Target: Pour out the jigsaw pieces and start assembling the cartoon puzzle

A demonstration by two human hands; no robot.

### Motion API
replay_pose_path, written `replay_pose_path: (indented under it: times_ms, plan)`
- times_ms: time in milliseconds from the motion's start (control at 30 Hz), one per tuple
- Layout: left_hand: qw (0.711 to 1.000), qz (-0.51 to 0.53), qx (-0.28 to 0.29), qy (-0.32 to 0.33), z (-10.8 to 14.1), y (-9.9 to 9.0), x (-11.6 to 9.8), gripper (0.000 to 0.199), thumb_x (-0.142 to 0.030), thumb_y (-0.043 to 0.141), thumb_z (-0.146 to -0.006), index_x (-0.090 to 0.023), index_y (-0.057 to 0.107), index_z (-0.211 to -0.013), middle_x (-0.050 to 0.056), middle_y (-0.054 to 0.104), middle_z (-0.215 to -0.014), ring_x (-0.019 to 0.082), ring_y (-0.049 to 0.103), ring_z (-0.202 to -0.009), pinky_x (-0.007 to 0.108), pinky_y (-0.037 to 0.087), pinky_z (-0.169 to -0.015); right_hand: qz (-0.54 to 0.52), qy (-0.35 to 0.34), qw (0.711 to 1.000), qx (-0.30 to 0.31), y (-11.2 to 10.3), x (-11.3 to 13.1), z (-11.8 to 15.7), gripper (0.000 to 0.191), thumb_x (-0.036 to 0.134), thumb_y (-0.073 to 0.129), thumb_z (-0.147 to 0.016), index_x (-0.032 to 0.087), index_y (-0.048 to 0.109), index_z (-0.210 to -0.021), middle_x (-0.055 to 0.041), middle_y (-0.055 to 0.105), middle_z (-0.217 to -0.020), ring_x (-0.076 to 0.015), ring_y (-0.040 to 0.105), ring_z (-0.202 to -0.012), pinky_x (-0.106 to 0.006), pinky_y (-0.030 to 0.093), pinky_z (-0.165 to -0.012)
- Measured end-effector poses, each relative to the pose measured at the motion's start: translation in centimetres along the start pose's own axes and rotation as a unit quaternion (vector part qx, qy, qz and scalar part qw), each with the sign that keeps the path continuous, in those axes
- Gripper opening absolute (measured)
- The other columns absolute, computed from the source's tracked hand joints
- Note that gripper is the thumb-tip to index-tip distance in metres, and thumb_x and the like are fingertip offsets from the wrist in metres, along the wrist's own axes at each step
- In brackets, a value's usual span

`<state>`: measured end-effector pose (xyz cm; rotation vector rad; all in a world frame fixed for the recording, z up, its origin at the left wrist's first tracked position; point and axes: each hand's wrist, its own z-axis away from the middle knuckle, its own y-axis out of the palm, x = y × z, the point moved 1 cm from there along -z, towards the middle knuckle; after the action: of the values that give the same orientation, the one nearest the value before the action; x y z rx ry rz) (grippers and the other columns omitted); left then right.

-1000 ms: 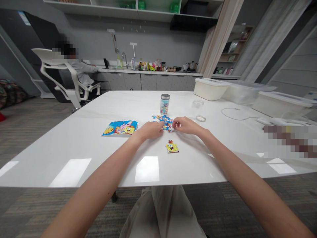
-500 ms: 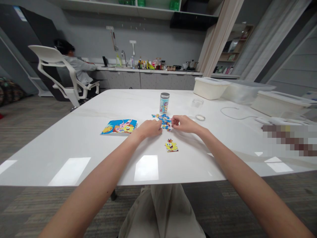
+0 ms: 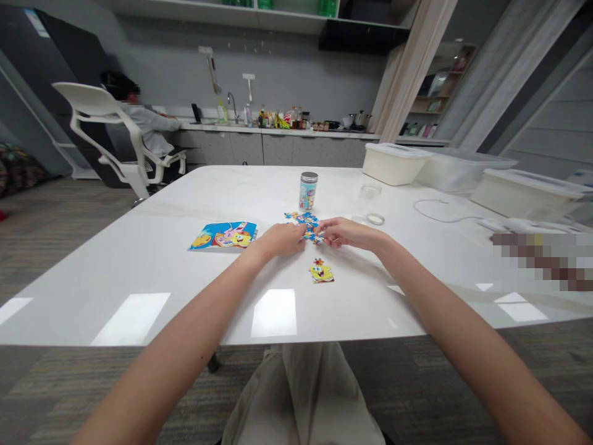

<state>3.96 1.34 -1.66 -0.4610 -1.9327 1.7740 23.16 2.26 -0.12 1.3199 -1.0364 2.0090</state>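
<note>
A pile of small blue puzzle pieces [image 3: 306,220] lies on the white table between my hands. My left hand [image 3: 286,239] rests at its left edge, fingers bent together; what they hold, if anything, is hidden. On the right side my right hand [image 3: 339,233] touches the pile with its fingers partly spread, and nothing shows held in it. Nearer to me lie a few joined yellow pieces [image 3: 321,272] with a small reddish piece [image 3: 318,262] at their top. The picture sheet [image 3: 223,236] is left of my left hand. Behind the pile stands a printed tin [image 3: 308,192] with a silver lid.
Right of the tin are a clear round lid [image 3: 371,190] and a ring-like lid [image 3: 375,219]. A white cable [image 3: 428,210] and storage boxes [image 3: 395,164] occupy the table's right side. A person [image 3: 151,127] sits far left beyond the table.
My right hand's fingers have loosened from a pinch and spread over the right side of the pile. My left hand has barely shifted.
</note>
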Motion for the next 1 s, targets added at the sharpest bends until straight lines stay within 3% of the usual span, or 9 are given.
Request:
replay_pose_path:
  times_ms: [67,133,367,600,800,1000]
  plan:
    - [1.000,0.001,0.000,0.002,0.0,0.1,0.0,0.033,-0.029,0.037,-0.092,-0.016,0.054,-0.117,0.014,0.071,-0.101,0.027,0.068,-0.091,0.034,0.047,-0.074,-0.068,0.059,0.995,0.043,0.2,0.1,0.2,0.017,0.010,0.058,-0.070,0.015,0.065,-0.085,0.0008,0.058,-0.060,-0.0074,0.049,-0.050,-0.019,0.036,-0.044]
    - [1.000,0.002,0.001,0.003,0.0,0.1,0.0,0.033,-0.029,0.037,-0.092,-0.016,0.054,-0.118,0.014,0.071,-0.100,0.027,0.068,-0.091,0.034,0.047,-0.074,-0.083,0.076,0.993,0.047,0.2,0.0,0.2,0.019,0.007,0.060,-0.068,0.014,0.066,-0.084,0.0014,0.056,-0.058,-0.0069,0.048,-0.049,-0.018,0.035,-0.042]
    - [1.000,-0.002,-0.002,0.014,-0.2,0.2,0.1,0.033,-0.030,0.037,-0.092,-0.017,0.054,-0.118,0.013,0.071,-0.099,0.026,0.068,-0.089,0.033,0.047,-0.073,-0.067,0.051,0.996,0.033,0.0,-0.8,-0.4,0.011,0.005,0.065,-0.065,0.014,0.067,-0.071,-0.0038,0.067,-0.072,-0.0089,0.059,-0.065,-0.018,0.047,-0.057]
    - [1.000,-0.007,-0.005,0.027,-0.3,0.5,0.2,0.033,-0.032,0.038,-0.092,-0.017,0.054,-0.117,0.012,0.071,-0.097,0.024,0.067,-0.087,0.033,0.047,-0.072,-0.099,0.039,0.994,0.014,-0.1,-1.0,-0.5,0.008,0.013,0.071,-0.071,0.014,0.070,-0.079,-0.0065,0.069,-0.081,-0.0106,0.061,-0.072,-0.020,0.051,-0.062]
    - [0.999,-0.007,-0.005,0.038,-0.3,0.3,0.1,0.032,-0.032,0.039,-0.092,-0.018,0.054,-0.117,0.011,0.071,-0.095,0.023,0.067,-0.086,0.031,0.047,-0.071,-0.108,0.043,0.993,0.001,0.3,-0.4,-0.3,0.013,0.024,0.068,-0.081,0.012,0.069,-0.076,-0.0084,0.067,-0.081,-0.0096,0.058,-0.067,-0.020,0.052,-0.061]
    - [0.999,-0.002,-0.010,0.053,-0.4,0.4,0.2,0.031,-0.030,0.038,-0.092,-0.018,0.053,-0.116,0.011,0.071,-0.096,0.024,0.068,-0.085,0.032,0.048,-0.071,-0.104,0.036,0.994,0.015,0.1,-0.5,-0.2,0.013,0.021,0.074,-0.075,0.013,0.071,-0.085,-0.0082,0.070,-0.087,-0.0128,0.064,-0.078,-0.023,0.053,-0.071]
